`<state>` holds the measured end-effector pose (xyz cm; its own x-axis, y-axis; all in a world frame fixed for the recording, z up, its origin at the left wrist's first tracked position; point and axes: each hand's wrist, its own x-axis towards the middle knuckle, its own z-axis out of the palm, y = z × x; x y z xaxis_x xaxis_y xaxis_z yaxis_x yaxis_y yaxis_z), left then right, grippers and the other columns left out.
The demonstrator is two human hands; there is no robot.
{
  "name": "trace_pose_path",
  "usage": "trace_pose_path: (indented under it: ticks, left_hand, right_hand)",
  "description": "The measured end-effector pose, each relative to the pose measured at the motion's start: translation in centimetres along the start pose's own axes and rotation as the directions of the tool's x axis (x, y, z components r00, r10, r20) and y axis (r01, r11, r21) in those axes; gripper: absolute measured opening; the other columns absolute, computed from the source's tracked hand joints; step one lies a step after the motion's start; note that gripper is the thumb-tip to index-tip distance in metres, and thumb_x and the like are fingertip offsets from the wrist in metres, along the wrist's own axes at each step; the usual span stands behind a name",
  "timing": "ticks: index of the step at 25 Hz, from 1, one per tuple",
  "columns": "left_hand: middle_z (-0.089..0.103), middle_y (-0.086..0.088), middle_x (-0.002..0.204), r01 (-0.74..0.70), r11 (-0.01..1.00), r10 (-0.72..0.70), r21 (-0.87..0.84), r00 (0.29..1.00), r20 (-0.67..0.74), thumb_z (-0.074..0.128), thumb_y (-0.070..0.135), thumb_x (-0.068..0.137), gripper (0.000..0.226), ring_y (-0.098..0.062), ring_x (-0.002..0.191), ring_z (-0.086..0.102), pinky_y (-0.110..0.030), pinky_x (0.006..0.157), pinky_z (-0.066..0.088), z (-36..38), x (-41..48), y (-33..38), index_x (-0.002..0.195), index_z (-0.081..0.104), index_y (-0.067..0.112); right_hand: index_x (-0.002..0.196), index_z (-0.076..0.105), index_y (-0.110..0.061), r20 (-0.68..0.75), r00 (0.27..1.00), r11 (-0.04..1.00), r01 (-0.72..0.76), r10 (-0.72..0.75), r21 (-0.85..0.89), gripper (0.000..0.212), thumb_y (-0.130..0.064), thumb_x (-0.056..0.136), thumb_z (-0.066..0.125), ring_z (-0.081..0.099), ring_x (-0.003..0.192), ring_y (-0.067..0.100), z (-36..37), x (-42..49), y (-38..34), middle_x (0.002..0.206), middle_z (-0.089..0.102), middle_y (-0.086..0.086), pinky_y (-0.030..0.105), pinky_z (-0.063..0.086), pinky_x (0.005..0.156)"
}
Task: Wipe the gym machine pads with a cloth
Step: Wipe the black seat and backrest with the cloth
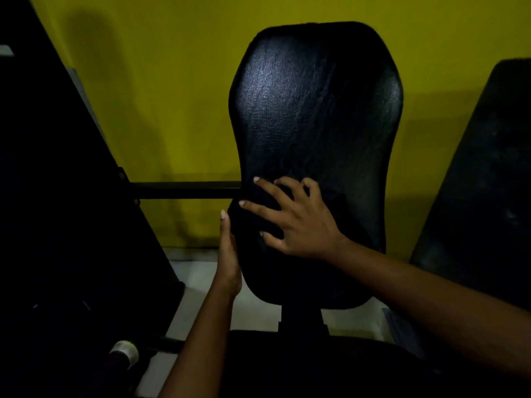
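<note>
A tall black vinyl back pad (316, 110) stands upright in front of a yellow wall. A dark cloth (254, 218), hard to tell from the pad in the dim light, lies flat on the pad's lower left part. My right hand (296, 222) presses on the cloth with fingers spread. My left hand (228, 254) holds the pad's left edge just below the cloth, thumb pointing up and fingers hidden behind the pad. The black seat (316, 363) lies below, in shadow.
A slanted black machine frame (71, 182) fills the left side, joined to the pad by a horizontal black bar (186, 191). Another black pad (482, 182) leans at the right. A silver-capped handle (125, 351) sticks out at the bottom left above pale floor (258, 314).
</note>
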<state>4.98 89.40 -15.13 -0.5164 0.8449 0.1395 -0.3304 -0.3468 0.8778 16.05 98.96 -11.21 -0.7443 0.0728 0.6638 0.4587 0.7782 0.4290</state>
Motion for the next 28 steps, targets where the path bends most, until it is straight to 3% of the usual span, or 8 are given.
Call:
trace_pose_path:
  ticks: [3, 6, 9, 13, 15, 18, 22, 28]
  left_hand:
    - [0.061, -0.001, 0.127, 0.051, 0.998, -0.053, -0.047, 0.998, -0.044, 0.026, 0.058, 0.089, 0.058, -0.015, 0.109, 0.063, -0.027, 0.077, 0.057, -1.4, 0.0, 0.5, 0.134, 0.046, 0.028]
    - [0.056, -0.005, 0.132, 0.103, 0.995, -0.102, -0.015, 0.994, 0.024, 0.031, 0.060, 0.085, 0.063, -0.024, 0.117, 0.058, -0.037, 0.084, 0.053, -1.8, -0.4, 1.1, 0.138, 0.041, 0.028]
    - [0.058, 0.000, 0.129, 0.049, 0.992, -0.058, 0.114, 0.995, 0.076, 0.026, 0.050, 0.094, 0.048, -0.015, 0.114, 0.060, -0.027, 0.082, 0.053, -1.4, -0.2, 1.1, 0.131, 0.045, 0.028]
    - [0.048, 0.015, 0.137, -0.072, 0.969, 0.066, 0.237, 0.997, 0.031, 0.041, 0.048, 0.088, 0.049, 0.002, 0.119, 0.052, -0.016, 0.086, 0.049, -0.1, -0.6, 0.2, 0.135, 0.040, 0.035]
    - [0.045, 0.017, 0.137, -0.126, 0.966, 0.133, 0.226, 0.991, -0.016, 0.042, 0.040, 0.090, 0.048, 0.005, 0.117, 0.050, -0.012, 0.086, 0.048, 0.5, -0.7, -0.5, 0.138, 0.035, 0.035]
    - [0.039, 0.012, 0.145, -0.169, 0.954, 0.188, 0.247, 0.981, -0.055, 0.049, 0.039, 0.090, 0.052, -0.006, 0.127, 0.044, -0.023, 0.098, 0.042, 0.7, -0.2, -1.1, 0.140, 0.035, 0.035]
    - [0.043, 0.013, 0.139, -0.168, 0.944, 0.198, 0.283, 0.977, -0.080, 0.047, 0.032, 0.092, 0.048, -0.009, 0.126, 0.045, -0.028, 0.100, 0.042, 0.7, -0.3, -1.3, 0.137, 0.035, 0.039]
    - [0.041, 0.011, 0.143, -0.145, 0.941, 0.176, 0.304, 0.981, -0.076, 0.047, 0.030, 0.094, 0.047, -0.012, 0.127, 0.043, -0.033, 0.103, 0.040, 0.6, -0.2, -1.3, 0.137, 0.032, 0.042]
  right_hand:
    - [0.139, 0.037, -0.039, 0.024, 0.998, 0.998, 0.056, -0.057, 0.022, 0.064, -0.055, 0.078, 0.047, 0.037, 0.121, 0.027, 0.6, -2.9, -2.2, 0.150, 0.035, 0.003, 0.045, 0.028, 0.090]
    - [0.137, 0.040, -0.039, 0.043, 0.990, 0.991, 0.135, -0.135, 0.004, 0.063, -0.052, 0.076, 0.048, 0.039, 0.118, 0.027, 0.9, -5.7, -3.4, 0.148, 0.039, 0.002, 0.044, 0.030, 0.088]
    - [0.136, 0.040, -0.039, 0.075, 0.981, 0.984, 0.179, -0.178, 0.002, 0.065, -0.051, 0.073, 0.050, 0.041, 0.114, 0.026, 1.2, -8.1, -4.2, 0.146, 0.039, 0.001, 0.041, 0.030, 0.085]
    - [0.131, 0.043, -0.042, 0.063, 0.952, 0.953, 0.294, -0.299, 0.075, 0.052, -0.048, 0.080, 0.052, 0.044, 0.107, 0.022, 0.3, -10.6, -2.9, 0.142, 0.036, -0.004, 0.039, 0.033, 0.080]
    - [0.129, 0.043, -0.044, -0.046, 0.988, 0.986, 0.153, -0.150, 0.068, 0.049, -0.042, 0.081, 0.052, 0.043, 0.105, 0.024, -1.0, -9.5, -0.2, 0.140, 0.036, -0.003, 0.038, 0.036, 0.078]
    - [0.132, 0.039, -0.043, -0.152, 0.987, 0.998, -0.054, 0.048, -0.041, 0.056, -0.035, 0.078, 0.050, 0.040, 0.107, 0.028, -2.6, -3.5, 5.5, 0.141, 0.040, 0.000, 0.039, 0.037, 0.081]
    - [0.131, 0.044, -0.044, -0.056, 0.998, 0.987, 0.001, -0.010, -0.162, 0.052, -0.036, 0.080, 0.048, 0.036, 0.117, 0.024, -2.5, 2.0, 10.0, 0.140, 0.049, 0.000, 0.040, 0.028, 0.087]
    - [0.125, 0.049, -0.044, -0.180, 0.918, 0.936, -0.344, 0.353, 0.080, 0.055, -0.031, 0.073, 0.054, 0.036, 0.128, 0.022, -1.8, -3.9, 8.7, 0.143, 0.046, -0.004, 0.041, 0.030, 0.089]
